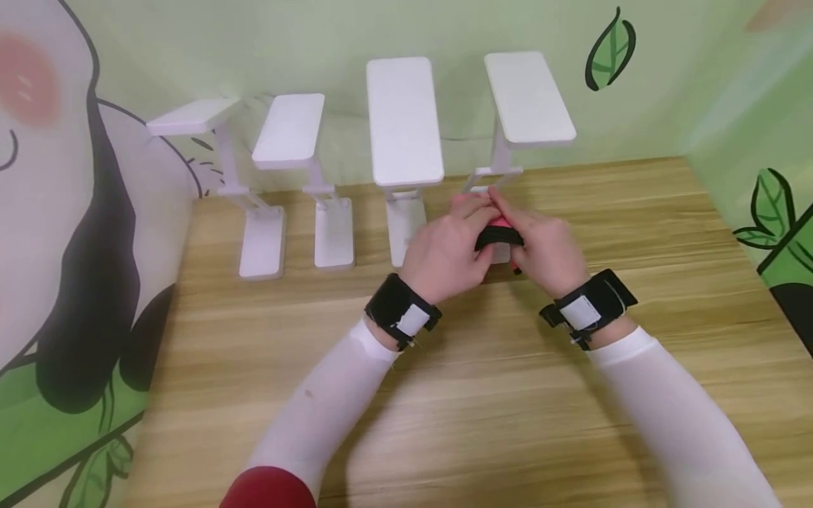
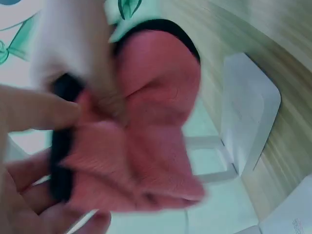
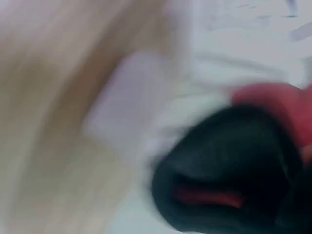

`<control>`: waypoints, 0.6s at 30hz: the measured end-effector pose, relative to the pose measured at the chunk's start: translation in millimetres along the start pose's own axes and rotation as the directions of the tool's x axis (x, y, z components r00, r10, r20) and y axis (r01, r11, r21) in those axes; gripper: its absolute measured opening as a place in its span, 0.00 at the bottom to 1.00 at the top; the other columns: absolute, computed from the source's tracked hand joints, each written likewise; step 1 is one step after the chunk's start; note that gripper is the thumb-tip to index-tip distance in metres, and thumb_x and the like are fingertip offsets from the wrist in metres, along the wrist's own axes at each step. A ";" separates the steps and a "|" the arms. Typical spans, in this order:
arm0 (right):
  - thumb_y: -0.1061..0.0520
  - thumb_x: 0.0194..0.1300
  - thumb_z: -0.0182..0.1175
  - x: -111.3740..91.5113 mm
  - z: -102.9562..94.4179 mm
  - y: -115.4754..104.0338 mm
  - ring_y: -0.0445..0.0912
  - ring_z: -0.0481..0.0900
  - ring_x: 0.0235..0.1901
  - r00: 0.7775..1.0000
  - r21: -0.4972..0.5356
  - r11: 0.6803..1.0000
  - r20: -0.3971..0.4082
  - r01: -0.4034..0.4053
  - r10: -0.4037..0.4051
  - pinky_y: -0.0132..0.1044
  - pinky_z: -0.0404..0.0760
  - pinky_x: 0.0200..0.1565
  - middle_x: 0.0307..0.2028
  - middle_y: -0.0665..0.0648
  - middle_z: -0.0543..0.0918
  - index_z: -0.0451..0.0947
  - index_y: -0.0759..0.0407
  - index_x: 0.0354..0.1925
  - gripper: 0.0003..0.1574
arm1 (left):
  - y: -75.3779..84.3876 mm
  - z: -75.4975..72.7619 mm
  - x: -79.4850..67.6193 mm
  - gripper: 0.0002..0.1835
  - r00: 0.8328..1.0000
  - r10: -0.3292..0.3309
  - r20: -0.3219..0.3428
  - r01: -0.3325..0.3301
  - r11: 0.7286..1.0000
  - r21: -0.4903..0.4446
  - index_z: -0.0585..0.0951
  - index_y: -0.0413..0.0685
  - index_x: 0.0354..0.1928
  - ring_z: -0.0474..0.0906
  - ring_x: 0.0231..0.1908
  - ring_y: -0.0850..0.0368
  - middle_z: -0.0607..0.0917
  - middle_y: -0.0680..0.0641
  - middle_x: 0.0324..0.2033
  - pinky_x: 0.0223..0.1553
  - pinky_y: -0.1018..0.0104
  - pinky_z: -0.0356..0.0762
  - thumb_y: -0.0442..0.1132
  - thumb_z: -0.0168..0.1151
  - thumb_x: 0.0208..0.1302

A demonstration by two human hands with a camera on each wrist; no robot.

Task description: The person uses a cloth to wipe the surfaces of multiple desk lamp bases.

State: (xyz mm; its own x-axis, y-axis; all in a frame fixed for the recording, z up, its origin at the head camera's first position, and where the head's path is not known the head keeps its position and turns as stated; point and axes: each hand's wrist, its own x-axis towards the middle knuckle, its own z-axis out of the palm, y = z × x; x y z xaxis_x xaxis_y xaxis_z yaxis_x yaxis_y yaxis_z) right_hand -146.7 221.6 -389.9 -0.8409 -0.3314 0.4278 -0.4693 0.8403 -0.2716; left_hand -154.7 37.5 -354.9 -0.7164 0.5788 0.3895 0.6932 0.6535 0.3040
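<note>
Both hands hold a pinkish-red piece of cloth with black edging (image 2: pixel 161 97), in front of the rightmost white folding lamp (image 1: pixel 530 99). My left hand (image 1: pixel 444 254) grips its black edge; in the left wrist view the thumb lies on one side and fingers curl beneath. From the other side, my right hand (image 1: pixel 549 250) pinches the cloth, its fingers blurred in the left wrist view. A dark opening with a strip of red inside shows in the right wrist view, where the black part (image 3: pixel 229 151) is near. The exact kind of cloth item cannot be told.
Several white folding lamps stand in a row along the wall, among them a far-left lamp (image 1: pixel 263 240), a second lamp (image 1: pixel 333 233) and a tall third lamp (image 1: pixel 406 120). They rest on a wood-grain table (image 1: pixel 457 409). A painted wall (image 1: pixel 190 42) borders the back and sides.
</note>
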 end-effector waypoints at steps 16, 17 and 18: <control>0.72 0.53 0.52 -26.7 35.0 29.0 0.62 0.62 0.65 0.916 -0.024 0.999 0.399 0.047 -0.034 0.58 0.78 0.47 0.66 0.58 0.67 0.61 0.47 0.68 0.45 | -51.9 53.2 69.4 0.24 0.987 -0.162 0.017 0.156 0.908 -0.390 0.69 0.49 0.61 0.76 0.49 0.58 0.81 0.47 0.51 0.53 0.64 0.74 0.51 0.48 0.68; 0.71 0.54 0.51 -25.0 35.2 28.9 0.62 0.64 0.64 0.915 -0.025 0.999 0.403 0.044 -0.030 0.57 0.78 0.48 0.66 0.59 0.68 0.61 0.47 0.68 0.44 | -55.3 56.8 71.5 0.19 0.992 -0.128 -0.003 0.118 0.918 -0.379 0.73 0.46 0.55 0.78 0.42 0.57 0.83 0.46 0.43 0.47 0.65 0.76 0.48 0.48 0.68; 0.71 0.54 0.51 -22.8 35.5 29.2 0.62 0.66 0.63 0.912 -0.020 0.999 0.408 0.041 -0.029 0.57 0.77 0.49 0.65 0.60 0.69 0.61 0.48 0.68 0.44 | -58.4 59.5 73.3 0.15 0.995 -0.099 -0.022 0.084 0.927 -0.364 0.75 0.44 0.48 0.77 0.37 0.58 0.82 0.46 0.36 0.42 0.66 0.76 0.46 0.49 0.68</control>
State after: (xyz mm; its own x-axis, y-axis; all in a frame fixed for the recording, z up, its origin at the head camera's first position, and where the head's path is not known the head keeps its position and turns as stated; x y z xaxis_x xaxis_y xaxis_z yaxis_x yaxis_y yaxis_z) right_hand -150.7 238.5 -438.2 -0.8638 -0.5017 0.0462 -0.4974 0.8347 -0.2363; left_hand -252.3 70.7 -395.8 -0.7796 0.5003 0.3768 0.6113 0.4771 0.6314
